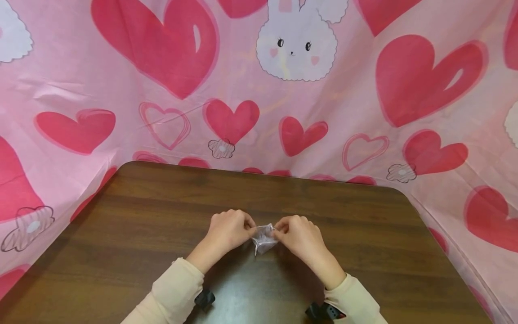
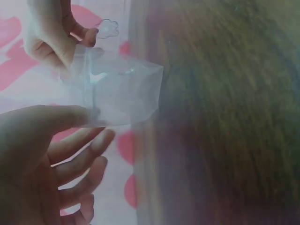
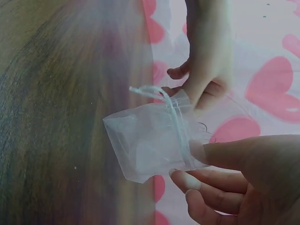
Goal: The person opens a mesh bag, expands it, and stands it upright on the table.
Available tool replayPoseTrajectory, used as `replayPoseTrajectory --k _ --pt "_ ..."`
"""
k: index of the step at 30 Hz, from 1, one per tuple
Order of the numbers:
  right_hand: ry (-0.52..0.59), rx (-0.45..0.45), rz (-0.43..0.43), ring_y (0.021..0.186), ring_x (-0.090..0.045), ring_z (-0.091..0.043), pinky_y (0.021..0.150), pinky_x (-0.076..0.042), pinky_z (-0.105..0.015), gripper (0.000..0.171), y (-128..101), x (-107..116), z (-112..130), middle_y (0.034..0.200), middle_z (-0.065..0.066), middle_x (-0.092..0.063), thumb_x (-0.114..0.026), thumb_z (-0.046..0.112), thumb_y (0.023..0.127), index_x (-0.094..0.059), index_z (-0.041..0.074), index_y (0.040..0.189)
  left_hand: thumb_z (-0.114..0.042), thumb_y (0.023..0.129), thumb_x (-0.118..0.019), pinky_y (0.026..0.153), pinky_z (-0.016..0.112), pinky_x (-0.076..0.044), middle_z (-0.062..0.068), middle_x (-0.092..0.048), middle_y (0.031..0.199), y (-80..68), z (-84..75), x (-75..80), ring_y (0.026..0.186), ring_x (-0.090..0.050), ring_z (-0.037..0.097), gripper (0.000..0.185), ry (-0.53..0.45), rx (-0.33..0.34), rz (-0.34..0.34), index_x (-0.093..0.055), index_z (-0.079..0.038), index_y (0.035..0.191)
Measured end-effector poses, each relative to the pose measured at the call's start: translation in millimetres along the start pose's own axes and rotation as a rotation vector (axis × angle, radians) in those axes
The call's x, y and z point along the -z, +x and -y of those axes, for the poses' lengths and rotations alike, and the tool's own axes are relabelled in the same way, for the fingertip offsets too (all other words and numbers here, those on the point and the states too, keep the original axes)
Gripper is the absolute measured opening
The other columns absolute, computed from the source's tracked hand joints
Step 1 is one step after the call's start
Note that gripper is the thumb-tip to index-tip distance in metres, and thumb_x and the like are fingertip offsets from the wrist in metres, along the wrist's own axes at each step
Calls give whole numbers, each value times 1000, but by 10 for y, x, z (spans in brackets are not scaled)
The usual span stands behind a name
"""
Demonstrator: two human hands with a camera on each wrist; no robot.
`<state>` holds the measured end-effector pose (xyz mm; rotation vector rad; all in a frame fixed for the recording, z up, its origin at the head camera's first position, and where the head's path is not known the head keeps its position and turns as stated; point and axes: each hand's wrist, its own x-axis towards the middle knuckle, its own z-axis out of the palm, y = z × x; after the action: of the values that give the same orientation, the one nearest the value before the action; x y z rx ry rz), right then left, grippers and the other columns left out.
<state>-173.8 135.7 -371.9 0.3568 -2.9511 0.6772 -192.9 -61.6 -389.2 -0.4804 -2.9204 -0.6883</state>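
Note:
A small sheer white drawstring pouch (image 1: 265, 238) hangs between the two hands, over the middle of the brown table. My left hand (image 1: 231, 228) pinches one top corner between thumb and forefinger, its other fingers loosely bent in the left wrist view. At the opposite top corner, my right hand (image 1: 302, 237) pinches the pouch the same way. In the right wrist view the pouch (image 3: 145, 140) shows a white cord (image 3: 174, 124) threaded below its top edge, with a loop sticking out on the left hand's side. Its see-through body narrows to a flat bottom edge.
The dark wood-grain table (image 1: 162, 193) has rounded far corners. Behind and beside it hangs a pink cloth (image 1: 243, 81) printed with hearts and a white rabbit. Black wrist straps (image 1: 204, 299) sit at the cream sleeve (image 1: 174, 288) cuffs.

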Motion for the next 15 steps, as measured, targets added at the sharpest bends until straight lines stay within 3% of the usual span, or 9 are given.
replayPoseTrajectory --k 9,15 --pt "65 -3 -28 67 -63 -8 56 -47 -33 16 15 -20 -47 74 10 -69 -79 30 85 -78 15 91 -44 85 -75 56 31 -40 -19 -68 74 -5 -43 -28 68 -62 8 17 -72 0 -43 -78 -28 90" --pt "80 1 -51 62 -58 -7 53 -44 -32 15 23 -25 -39 72 8 -67 -77 29 86 -78 15 93 -45 86 -74 53 30 -38 -18 -68 75 -26 -45 -13 62 -57 6 18 -79 0 -44 -78 -28 91"
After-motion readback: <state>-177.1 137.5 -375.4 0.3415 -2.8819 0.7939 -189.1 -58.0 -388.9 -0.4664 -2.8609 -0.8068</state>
